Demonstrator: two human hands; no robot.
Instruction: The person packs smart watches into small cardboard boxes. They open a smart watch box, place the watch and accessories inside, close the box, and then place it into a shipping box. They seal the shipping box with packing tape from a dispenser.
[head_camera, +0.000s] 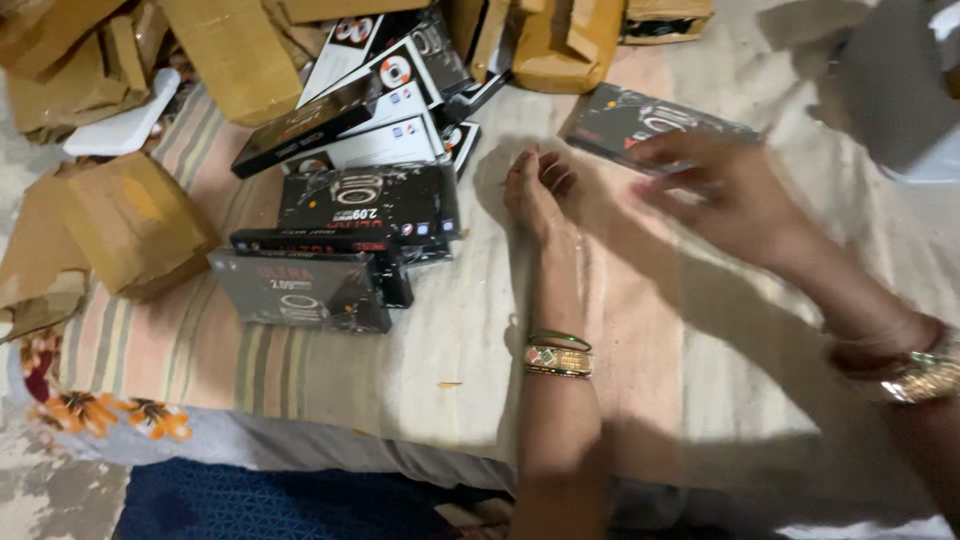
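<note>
Right hand (725, 195): fingers spread and blurred with motion, their tips over the near edge of a flat dark box (655, 125) that lies on the sheet; cannot tell whether they grip it or only touch it. Left hand (540, 190): fingers curled loosely inward, holding nothing, knuckles down on the pale bedsheet (450, 340), just left of the same box and apart from it. Both wrists carry bangles, green and gold. Left of the left hand, near but not touching, a loose stack of dark boxes (365, 205) with watch pictures, some lying flat, some overlapping at angles. Beyond them, torn brown cardboard cartons (235, 55) crowd the far edge and the left side. A white flat piece (125, 125) rests among the cartons at upper left.
</note>
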